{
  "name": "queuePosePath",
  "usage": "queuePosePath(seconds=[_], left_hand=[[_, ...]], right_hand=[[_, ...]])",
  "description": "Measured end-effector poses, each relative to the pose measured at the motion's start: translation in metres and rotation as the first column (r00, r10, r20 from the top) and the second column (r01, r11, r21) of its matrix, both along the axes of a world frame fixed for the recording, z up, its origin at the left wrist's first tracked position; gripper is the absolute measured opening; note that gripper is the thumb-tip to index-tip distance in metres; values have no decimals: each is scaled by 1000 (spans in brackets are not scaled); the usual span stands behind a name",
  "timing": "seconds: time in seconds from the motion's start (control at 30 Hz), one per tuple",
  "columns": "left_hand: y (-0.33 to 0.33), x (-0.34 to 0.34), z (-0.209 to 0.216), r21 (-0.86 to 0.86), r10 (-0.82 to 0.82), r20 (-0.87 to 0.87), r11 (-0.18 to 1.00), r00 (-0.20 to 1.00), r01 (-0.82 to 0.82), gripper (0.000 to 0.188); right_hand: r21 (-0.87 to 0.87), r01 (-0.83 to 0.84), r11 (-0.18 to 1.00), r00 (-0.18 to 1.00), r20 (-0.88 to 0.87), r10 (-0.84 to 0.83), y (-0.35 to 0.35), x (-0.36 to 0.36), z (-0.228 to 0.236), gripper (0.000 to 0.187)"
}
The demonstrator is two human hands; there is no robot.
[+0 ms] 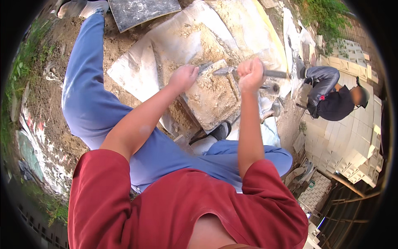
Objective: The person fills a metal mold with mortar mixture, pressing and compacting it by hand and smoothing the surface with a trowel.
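My left hand [183, 79] is closed in a fist at the far left edge of a squarish block [212, 98] covered in crumbly tan grit. A short grey strip [205, 67], chisel-like, sticks out past its fingers; most of it is hidden. Above the block's far right corner, my right hand [251, 75] grips a tool with a pointed grey metal end [224, 71] aimed left and a dark handle [275, 74] coming out on the right. The block sits tilted between my legs, close to my shoe [220, 131].
Dusty white sheeting [176, 45] lies under and beyond the block. A hammer-like tool [274, 109] rests to its right, near a dark round piece [272, 88]. A dark slab [143, 12] is at the far left. Another person [333, 99] crouches right, beside pale stacked blocks [338, 141].
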State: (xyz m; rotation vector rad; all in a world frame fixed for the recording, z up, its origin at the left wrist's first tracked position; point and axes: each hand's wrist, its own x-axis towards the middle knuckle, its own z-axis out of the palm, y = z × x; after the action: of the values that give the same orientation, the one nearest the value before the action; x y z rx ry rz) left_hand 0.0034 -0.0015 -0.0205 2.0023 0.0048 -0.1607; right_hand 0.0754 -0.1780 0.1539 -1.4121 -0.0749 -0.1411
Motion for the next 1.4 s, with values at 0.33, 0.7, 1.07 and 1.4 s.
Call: queuePosePath(seconds=[0.33,0.7,1.07,1.4], left_hand=[[5,6,-26,-429,97,-329,871,939,-240,80],[-1,7,-23,-628,125,-382,691,916,-357,88],[6,7,-41,-670,87,-374,663,923,-334,91],[10,6,-34,-730,-78,-349,648,934,-219,87]], right_hand=[[33,26,999,1000,0,-26,20,-10,12,39],[-114,60,992,998,1,-60,42,-50,-11,36],[-46,-79,996,996,-53,76,73,-62,-7,37],[70,-97,993,995,-10,98,58,-78,13,35]])
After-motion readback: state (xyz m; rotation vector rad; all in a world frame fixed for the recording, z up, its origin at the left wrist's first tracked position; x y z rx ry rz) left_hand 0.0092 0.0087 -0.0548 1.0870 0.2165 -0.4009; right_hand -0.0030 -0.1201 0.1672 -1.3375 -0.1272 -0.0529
